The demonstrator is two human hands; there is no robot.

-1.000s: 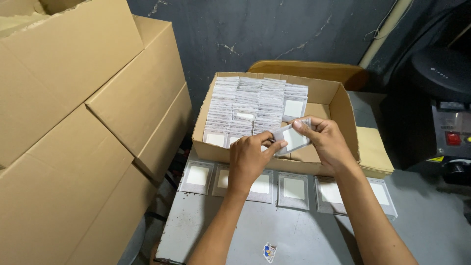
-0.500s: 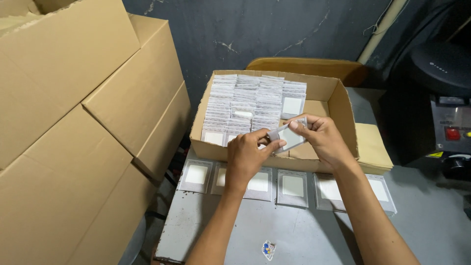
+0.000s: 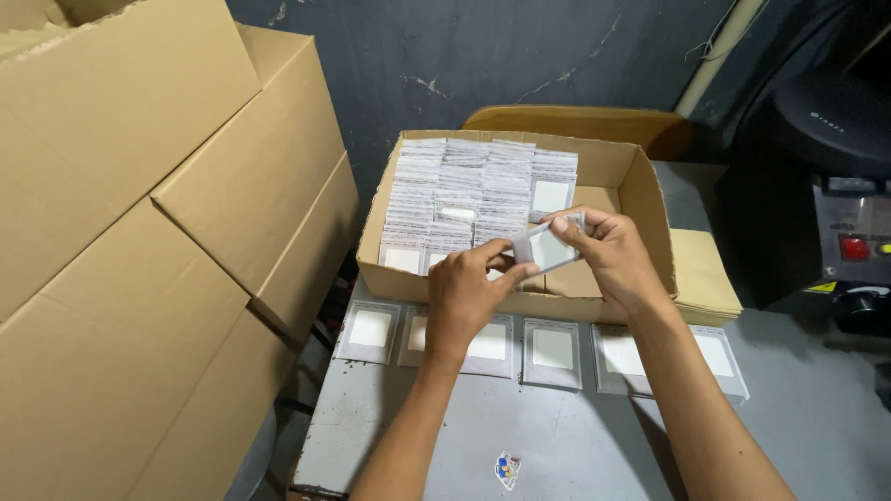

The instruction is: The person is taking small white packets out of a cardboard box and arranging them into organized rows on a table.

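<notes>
Both my hands hold one small flat packet (image 3: 549, 249), grey-edged with a pale square middle, just above the near wall of an open cardboard box (image 3: 650, 199). My left hand (image 3: 467, 295) pinches the packet's lower left corner. My right hand (image 3: 608, 252) grips its right side and top edge. The box is packed with upright rows of the same kind of packets (image 3: 464, 195), with a gap at the right front. A row of several such packets (image 3: 552, 351) lies flat on the grey table (image 3: 557, 445) below my wrists.
Large stacked cardboard cartons (image 3: 158, 241) fill the left side. A dark machine with a red button (image 3: 854, 248) stands at the right. Flattened cardboard (image 3: 705, 278) lies beside the box, and a wooden chair back (image 3: 566, 119) shows behind it. A small sticker (image 3: 507, 469) marks the table.
My hands have stayed over the box's near wall with the packet. The packet has turned slightly and my left fingers have shifted to its lower corner.
</notes>
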